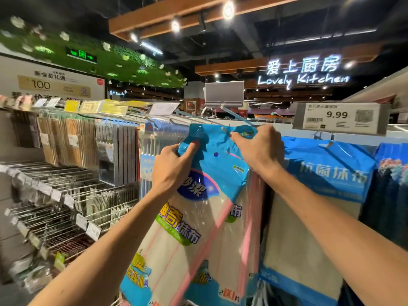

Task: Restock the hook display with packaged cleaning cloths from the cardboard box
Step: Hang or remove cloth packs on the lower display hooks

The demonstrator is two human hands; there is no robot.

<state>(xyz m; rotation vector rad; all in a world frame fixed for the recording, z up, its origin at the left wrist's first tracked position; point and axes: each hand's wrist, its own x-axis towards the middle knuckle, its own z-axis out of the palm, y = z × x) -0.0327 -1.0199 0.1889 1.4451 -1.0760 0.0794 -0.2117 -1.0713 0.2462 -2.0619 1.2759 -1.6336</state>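
A blue-topped pack of white cleaning cloths [194,217] is held up in front of the hook display. My left hand [174,164] pinches its blue header at the upper left. My right hand [258,149] grips the header's top right corner, close to the tip of a blue hook [237,117] that carries a price-tag holder. Another pack of the same cloths [238,235] hangs just behind. The cardboard box is out of view.
Blue packs of other cloths [326,171] hang to the right under a 9.99 price tag [337,118]. To the left are hooks with wooden chopstick packs [72,140] and several bare metal hooks [50,188] lower down.
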